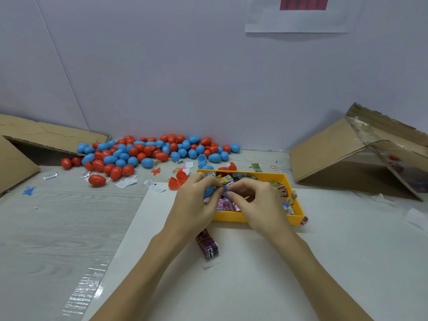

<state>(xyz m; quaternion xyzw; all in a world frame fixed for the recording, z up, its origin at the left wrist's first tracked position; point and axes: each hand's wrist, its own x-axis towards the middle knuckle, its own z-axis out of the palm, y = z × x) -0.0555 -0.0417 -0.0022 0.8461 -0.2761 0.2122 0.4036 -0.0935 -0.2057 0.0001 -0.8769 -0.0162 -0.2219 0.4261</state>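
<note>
Over the yellow tray (254, 217) my left hand (196, 202) grips a blue egg half (208, 191), mostly hidden by its fingers. My right hand (257, 202) pinches a small folded striped paper (226, 188) against the rim of that half. The tray holds several small coloured packets (281, 189). A bundle of purple packets (207, 245) lies on the white sheet (254, 274) under my left wrist.
A heap of red and blue plastic eggs (150, 151) lies at the back against the wall. Open red egg halves (177, 179) and paper slips sit left of the tray. Tipped cardboard boxes stand at the far left (27, 144) and right (342, 156).
</note>
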